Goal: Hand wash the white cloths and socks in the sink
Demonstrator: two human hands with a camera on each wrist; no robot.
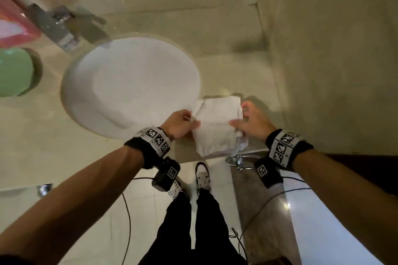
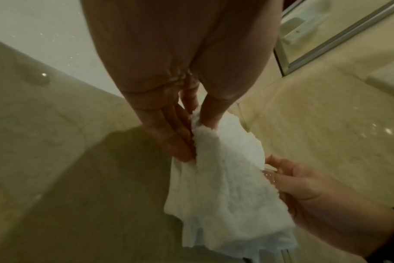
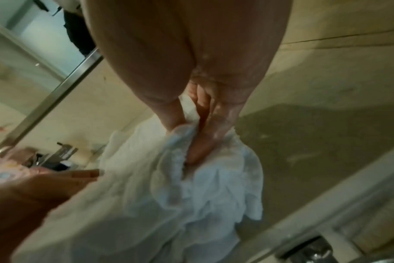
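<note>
A folded white cloth (image 1: 217,122) lies on the beige counter just right of the round white sink (image 1: 131,84). My left hand (image 1: 183,123) pinches its left edge between thumb and fingers. My right hand (image 1: 247,122) pinches the right edge the same way. In the left wrist view the white cloth (image 2: 225,186) hangs between my left hand (image 2: 191,142) and the right hand (image 2: 304,192). The right wrist view shows my wet right hand (image 3: 191,146) gripping a bunched fold of the cloth (image 3: 202,186). No socks are in view.
A chrome faucet (image 1: 62,28) stands at the sink's back left. A green bowl (image 1: 15,71) and a pink container (image 1: 15,26) sit at the far left. A chrome towel ring (image 1: 239,160) hangs below the counter's front edge. Walls close in at the back and right.
</note>
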